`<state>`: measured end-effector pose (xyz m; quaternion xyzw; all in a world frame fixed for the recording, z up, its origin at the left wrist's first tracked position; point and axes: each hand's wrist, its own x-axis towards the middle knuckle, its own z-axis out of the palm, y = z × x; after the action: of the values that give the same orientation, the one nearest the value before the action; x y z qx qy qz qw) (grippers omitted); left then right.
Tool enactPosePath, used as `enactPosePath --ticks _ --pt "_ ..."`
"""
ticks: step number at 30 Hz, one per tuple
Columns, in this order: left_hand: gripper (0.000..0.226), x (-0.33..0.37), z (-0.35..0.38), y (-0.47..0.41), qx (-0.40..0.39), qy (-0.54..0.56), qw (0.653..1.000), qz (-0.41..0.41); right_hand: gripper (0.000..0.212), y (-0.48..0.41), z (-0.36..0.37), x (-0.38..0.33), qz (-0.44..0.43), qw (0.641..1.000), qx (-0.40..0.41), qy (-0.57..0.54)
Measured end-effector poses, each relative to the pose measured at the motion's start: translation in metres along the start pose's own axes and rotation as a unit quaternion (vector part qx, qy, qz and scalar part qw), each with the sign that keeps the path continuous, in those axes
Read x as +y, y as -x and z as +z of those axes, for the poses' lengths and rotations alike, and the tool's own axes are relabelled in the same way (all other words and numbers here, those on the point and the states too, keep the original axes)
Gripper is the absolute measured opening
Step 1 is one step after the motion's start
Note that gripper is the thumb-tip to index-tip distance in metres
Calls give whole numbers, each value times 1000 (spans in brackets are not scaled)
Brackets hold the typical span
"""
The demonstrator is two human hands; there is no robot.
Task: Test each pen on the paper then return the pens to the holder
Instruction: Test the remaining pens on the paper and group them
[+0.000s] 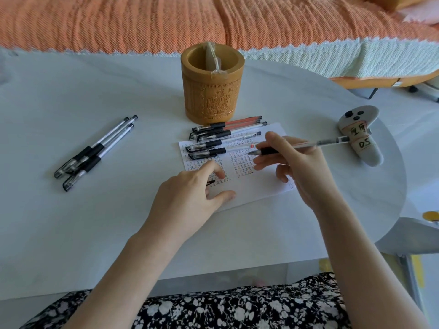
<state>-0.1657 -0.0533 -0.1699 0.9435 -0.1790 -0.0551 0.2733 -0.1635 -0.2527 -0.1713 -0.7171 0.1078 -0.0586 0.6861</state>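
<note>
Three pens [95,151] are lying in a bundle at about nine o'clock on the table [71,222], well apart from everything else; I am judging these to be the ones already set aside. Several more pens [218,138] are resting across the top edge of the paper [259,184] at twelve o'clock, just in front of the holder [212,84], so they are near at hand for whichever comes next. Whether that cluster is tested or waiting, I cannot tell.

I am holding one uncapped pen [297,146] in my right hand [299,167], thumb and forefingers pinching the black grip, the nib pointing toward nine o'clock and hovering just above the rows of marks, the barrel running out toward three o'clock. That wrist is lifted off the sheet and bent inward, with the lower fingers curled loosely beneath.

My left hand [192,193] is lying palm down on the lower left of the paper, fingers half spread, pinning the sheet so that it is not sliding under the stroke. Something small and black, probably the cap [211,182], is tucked under those fingers, though I cannot make it out clearly.

A grey controller [361,134] is sitting at three o'clock, untouched.
</note>
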Motion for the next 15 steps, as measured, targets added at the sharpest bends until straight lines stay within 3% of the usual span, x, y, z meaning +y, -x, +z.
enactPosePath --ticks 4,9,15 --pt "34 0 3 0 -21 -2 1000 -7 33 -4 5 5 -25 994 87 64" --pt "35 -1 4 0 -25 2 1000 -9 50 -9 11 17 -47 984 126 115" --pt "35 -2 6 0 -25 -5 1000 -6 42 -5 13 23 -78 974 163 135"
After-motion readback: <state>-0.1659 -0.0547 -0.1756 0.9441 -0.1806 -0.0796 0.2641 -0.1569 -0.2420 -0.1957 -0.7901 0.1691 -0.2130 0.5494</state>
